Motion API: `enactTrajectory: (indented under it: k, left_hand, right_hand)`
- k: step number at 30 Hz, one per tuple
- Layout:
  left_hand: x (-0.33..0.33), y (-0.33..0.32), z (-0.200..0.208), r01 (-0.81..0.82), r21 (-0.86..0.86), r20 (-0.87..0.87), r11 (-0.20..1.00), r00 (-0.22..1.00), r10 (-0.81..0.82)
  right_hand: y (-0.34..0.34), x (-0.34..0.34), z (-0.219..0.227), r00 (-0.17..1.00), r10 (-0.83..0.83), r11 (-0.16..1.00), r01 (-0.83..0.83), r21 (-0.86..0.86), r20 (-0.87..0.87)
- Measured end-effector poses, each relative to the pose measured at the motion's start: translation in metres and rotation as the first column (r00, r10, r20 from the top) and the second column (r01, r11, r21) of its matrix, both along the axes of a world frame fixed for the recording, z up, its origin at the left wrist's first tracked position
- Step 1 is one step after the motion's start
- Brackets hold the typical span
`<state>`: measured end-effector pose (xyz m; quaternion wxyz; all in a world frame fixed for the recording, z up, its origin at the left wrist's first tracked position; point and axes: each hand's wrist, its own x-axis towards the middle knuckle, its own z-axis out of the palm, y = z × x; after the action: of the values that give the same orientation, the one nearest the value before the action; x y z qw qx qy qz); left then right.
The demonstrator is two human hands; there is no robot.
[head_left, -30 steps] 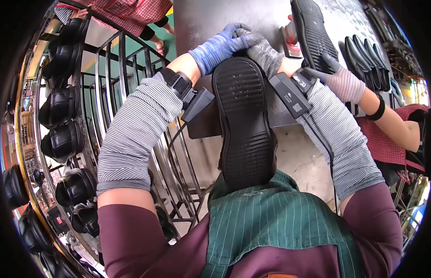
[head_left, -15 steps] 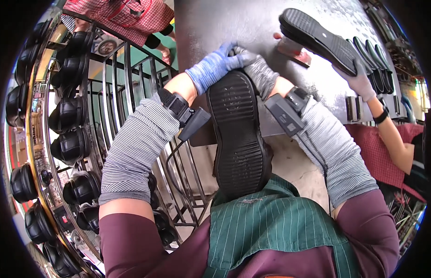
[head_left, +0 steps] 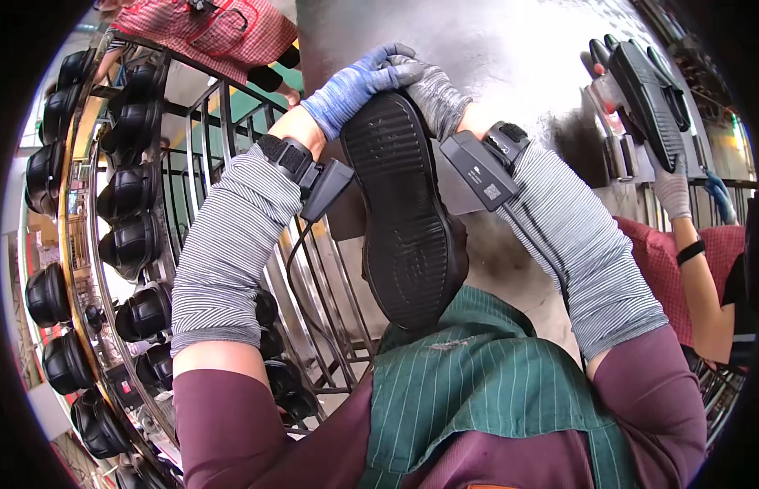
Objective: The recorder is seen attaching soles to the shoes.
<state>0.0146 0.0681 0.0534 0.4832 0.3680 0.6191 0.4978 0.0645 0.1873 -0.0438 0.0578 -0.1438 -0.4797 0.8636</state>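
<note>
Green apron (head_left: 494, 383) is lying nearest; black shoe (head_left: 401, 224) is pointing away from it, sole up, near end at the cloth; blue-gloved left hand (head_left: 359, 88) and grey-gloved right hand (head_left: 432, 96) are meeting at its far end — fingers of both are curling over and grasping it; at left, rack (head_left: 225, 110) is standing beside black pairs (head_left: 131, 244); table (head_left: 494, 49) is spreading beyond; at right, co-worker's hand (head_left: 673, 189) is holding another shoe (head_left: 653, 106) — sole outward.
</note>
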Motion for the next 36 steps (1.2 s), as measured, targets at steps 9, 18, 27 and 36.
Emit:
enactTrajectory:
  k: [9,18,27,36]
  left_hand:
    - [0.007,-0.020,0.004,-0.047,-0.057,-0.020,0.997,0.999,0.046]
    - [0.055,-0.049,-0.019,-0.558,0.160,-0.263,0.814,0.771,0.580]
    - [0.057,-0.066,-0.032,-0.636,0.277,-0.133,0.721,0.717,0.684]
    - [0.069,-0.067,-0.028,-0.654,0.316,-0.158,0.687,0.678,0.718]
  right_hand:
    - [-0.034,0.048,0.016,0.998,-0.065,0.916,0.049,0.398,0.026]
    - [0.020,-0.040,-0.027,0.997,0.047,0.957,-0.028,0.287,-0.061]
    - [-0.023,0.006,0.038,0.998,0.036,0.977,-0.045,0.208,0.048]
    - [-0.029,0.027,0.062,0.985,-0.073,0.997,0.071,0.020,0.159]
